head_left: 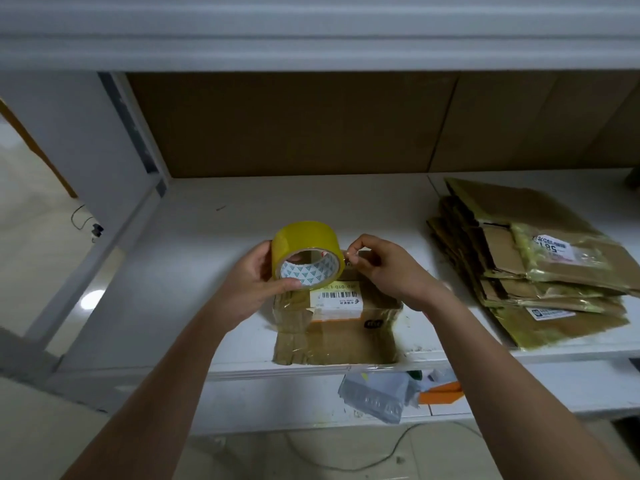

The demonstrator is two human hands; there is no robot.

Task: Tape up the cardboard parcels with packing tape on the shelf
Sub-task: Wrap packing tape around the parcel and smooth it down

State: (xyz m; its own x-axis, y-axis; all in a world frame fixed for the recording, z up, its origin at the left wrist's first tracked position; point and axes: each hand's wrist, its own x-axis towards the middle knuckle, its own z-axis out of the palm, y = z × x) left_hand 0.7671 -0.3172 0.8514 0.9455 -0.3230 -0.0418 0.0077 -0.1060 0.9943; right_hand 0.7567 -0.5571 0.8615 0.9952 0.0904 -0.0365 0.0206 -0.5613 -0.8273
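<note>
I am holding the yellow tape roll [306,251] in my left hand [254,282], with my fingers wrapped around it, just above the cardboard parcel [337,323]. My right hand [384,268] is pinching the loose end of the tape beside the roll. The parcel is lying at the front edge of the white shelf [207,237], right under my hands. It is already showing some shiny tape on it, but I think this new strip is not stuck down yet. To the right of the parcel, a pile of flat taped parcels [540,265] is sitting, looking finished.
</note>
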